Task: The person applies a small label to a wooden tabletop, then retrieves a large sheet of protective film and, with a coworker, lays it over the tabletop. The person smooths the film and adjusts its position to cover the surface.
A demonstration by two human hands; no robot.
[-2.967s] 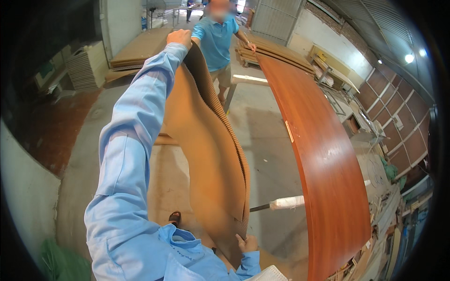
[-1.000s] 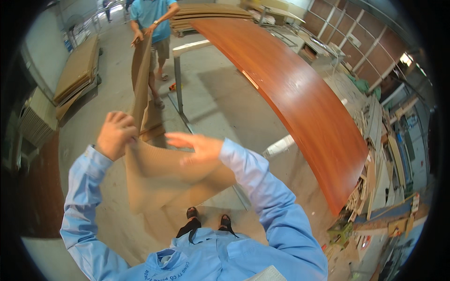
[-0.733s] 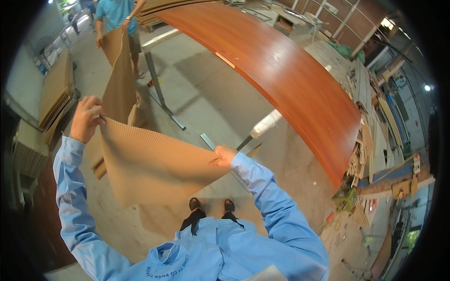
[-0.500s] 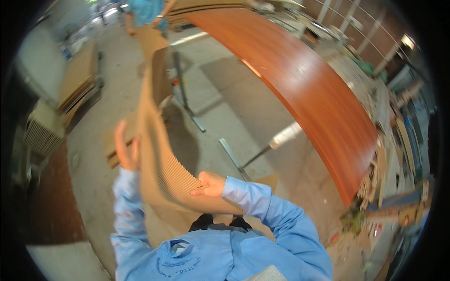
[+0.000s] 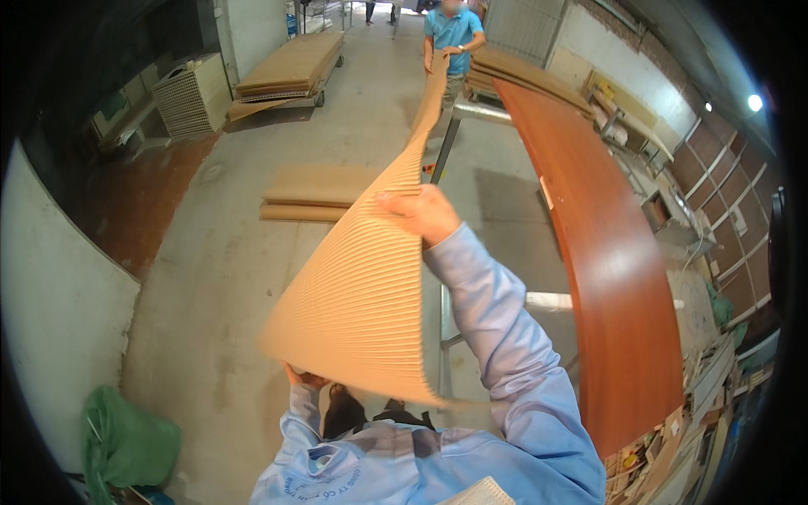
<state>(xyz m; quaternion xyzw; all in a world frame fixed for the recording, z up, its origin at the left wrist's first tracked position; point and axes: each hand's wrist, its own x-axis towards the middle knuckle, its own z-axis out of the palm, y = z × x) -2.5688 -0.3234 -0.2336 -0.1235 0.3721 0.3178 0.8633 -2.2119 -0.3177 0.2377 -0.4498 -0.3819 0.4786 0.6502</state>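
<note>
A long tan corrugated cardboard sheet (image 5: 362, 303), ribbed on the side facing me, hangs twisted in front of my body and stretches away to a co-worker. My right hand (image 5: 427, 215) is closed on its right edge, thumb over the ribs. Low at the left, my left hand (image 5: 305, 378) is against the sheet's bottom edge; most of its fingers are hidden behind the sheet. At the far end, the co-worker (image 5: 452, 38) in a blue shirt holds the narrow end with both hands. Beside the sheet, to my right, lies a glossy reddish-brown wood panel (image 5: 606, 252) on a metal frame (image 5: 450, 143).
Flat tan boards (image 5: 316, 189) lie on the floor left of the sheet. Farther off stand a loaded board cart (image 5: 290, 67) and a stack of ribbed panels (image 5: 192, 97). A green sack (image 5: 130, 438) sits at lower left. Scrap strips (image 5: 707, 421) crowd the right side.
My right hand has risen, lifting the sheet's right edge. My left hand has dropped from the sheet's left side to its bottom edge. The view has swung, bringing the co-worker more fully into sight.
</note>
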